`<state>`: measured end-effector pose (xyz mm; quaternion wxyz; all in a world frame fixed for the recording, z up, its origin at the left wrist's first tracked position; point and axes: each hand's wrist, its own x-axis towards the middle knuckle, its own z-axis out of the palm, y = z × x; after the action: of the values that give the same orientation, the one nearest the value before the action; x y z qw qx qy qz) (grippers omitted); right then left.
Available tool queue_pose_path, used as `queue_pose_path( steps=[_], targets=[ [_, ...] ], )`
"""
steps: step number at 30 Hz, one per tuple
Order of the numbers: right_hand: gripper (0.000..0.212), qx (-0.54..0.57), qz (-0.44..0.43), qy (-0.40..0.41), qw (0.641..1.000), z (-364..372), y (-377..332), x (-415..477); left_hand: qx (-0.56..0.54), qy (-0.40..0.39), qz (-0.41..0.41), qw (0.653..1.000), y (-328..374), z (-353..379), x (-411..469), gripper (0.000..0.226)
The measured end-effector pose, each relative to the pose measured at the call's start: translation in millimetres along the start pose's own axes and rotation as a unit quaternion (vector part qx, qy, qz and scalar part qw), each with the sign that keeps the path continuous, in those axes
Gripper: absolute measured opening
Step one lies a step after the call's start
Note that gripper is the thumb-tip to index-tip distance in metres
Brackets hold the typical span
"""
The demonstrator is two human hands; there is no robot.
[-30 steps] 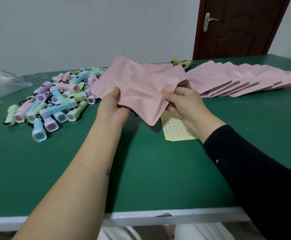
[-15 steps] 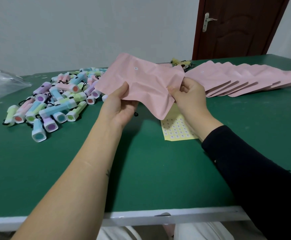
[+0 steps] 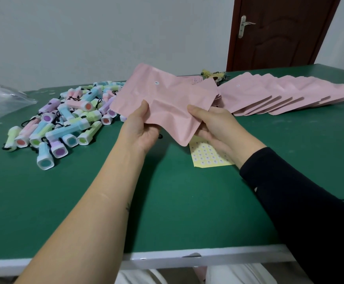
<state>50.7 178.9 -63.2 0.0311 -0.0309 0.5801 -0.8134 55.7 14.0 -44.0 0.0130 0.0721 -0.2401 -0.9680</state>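
Hands, two, both occupied. Left hand [image 3: 140,128] pinches the near edge of a pink pouch [image 3: 167,97], thumb on top. Right hand [image 3: 218,128] grips the same edge further along, thumb over, fingers beneath.

Pouch: held up off the table [image 3: 177,201], above its middle, between the two hands. The near edge faces the person, probably so the mouth can be pulled open for filling. Thin matte film, creased and buckled; flat, roughly rectangular, rounded corners, small round hole near the far edge.

Flashlights [image 3: 64,121]: a loose heap left of the pouch. Small, plastic, pastel bodies, squared white heads, coloured lenses, black cords. Likely the stock to be bagged, kept near the left hand.

Sticker sheet [image 3: 206,156]: yellow backing, rows of small dots, flat on the table, partly under the right hand.

Spare pouches [image 3: 279,93]: overlapped in a fanned row, far right, each easy to lift off singly.

Table: flat green top, pale front edge.
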Motion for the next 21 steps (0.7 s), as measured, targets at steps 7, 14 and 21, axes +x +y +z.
queue_pose_path(
  steps=[7, 14, 21],
  targets=[
    [0.028, 0.022, -0.012, -0.025, 0.999, 1, 5, 2, 0.093, 0.008, -0.009, 0.996, -6, 2, -3, 0.015],
    [0.023, 0.011, -0.011, 0.019, 1.0, -4, -2, 2, 0.023, 0.065, 0.039, 0.997, 11, -7, 7, 0.016],
    [0.04, 0.238, -0.015, 0.164, 0.957, -47, -44, 20, 0.124, 0.048, 0.039, 0.99, 17, -19, 9, 0.031]
  ],
)
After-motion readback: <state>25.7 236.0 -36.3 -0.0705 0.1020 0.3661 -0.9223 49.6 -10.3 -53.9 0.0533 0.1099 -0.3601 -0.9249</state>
